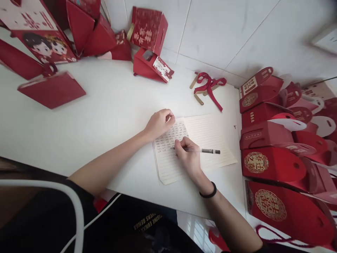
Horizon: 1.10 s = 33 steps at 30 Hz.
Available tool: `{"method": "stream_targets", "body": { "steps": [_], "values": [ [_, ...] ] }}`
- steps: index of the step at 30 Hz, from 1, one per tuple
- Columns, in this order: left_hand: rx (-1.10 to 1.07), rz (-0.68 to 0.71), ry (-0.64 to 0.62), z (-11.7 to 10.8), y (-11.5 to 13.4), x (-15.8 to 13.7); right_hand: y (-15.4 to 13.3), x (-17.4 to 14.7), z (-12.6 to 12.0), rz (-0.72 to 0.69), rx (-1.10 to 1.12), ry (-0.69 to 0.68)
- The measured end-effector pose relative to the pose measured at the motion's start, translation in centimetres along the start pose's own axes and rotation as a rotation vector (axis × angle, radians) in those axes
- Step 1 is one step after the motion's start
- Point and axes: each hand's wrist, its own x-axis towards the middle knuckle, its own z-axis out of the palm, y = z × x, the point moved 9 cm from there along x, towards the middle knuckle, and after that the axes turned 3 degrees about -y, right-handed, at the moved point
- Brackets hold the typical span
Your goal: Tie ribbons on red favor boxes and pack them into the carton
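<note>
One pen (210,151) sits pinched in the right grip (190,158), its tip to the left, over the notebook (171,171) on the worktop (110,117); the left grip (159,123), above and left, is curled, though how tightly I cannot tell. Handwriting (170,135) could smear if the right palm drags, or the notebook skew if the left presses too lightly. Much script is too small to read, and red boxes (302,211) farther right are cut off

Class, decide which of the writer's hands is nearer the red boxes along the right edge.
Right. The right hand, holding the pen, is left of the red boxes; the left hand is farther left, at the upper left of the notebook.
</note>
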Motion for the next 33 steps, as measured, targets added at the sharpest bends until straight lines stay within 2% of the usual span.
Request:
{"method": "stream_targets", "body": {
  "steps": [8,14,20,26,33],
  "values": [
    [0.013,-0.04,-0.028,0.31,0.12,0.41,-0.24,-0.02,0.47,0.0,-0.138,-0.055],
    [0.028,-0.025,-0.043,0.54,0.26,0.27,-0.82,-0.17,0.36,-0.066,-0.152,-0.037],
    [0.04,-0.011,-0.056,0.74,0.26,0.27,-0.21,-0.18,0.15,0.016,-0.165,-0.033],
    [0.038,-0.006,-0.056,0.71,0.36,0.24,-0.53,-0.24,0.0,-0.023,-0.191,-0.012],
    [0.046,-0.016,-0.056,0.77,0.31,0.26,-0.25,-0.29,-0.06,0.012,-0.147,-0.015]
  ]
}}
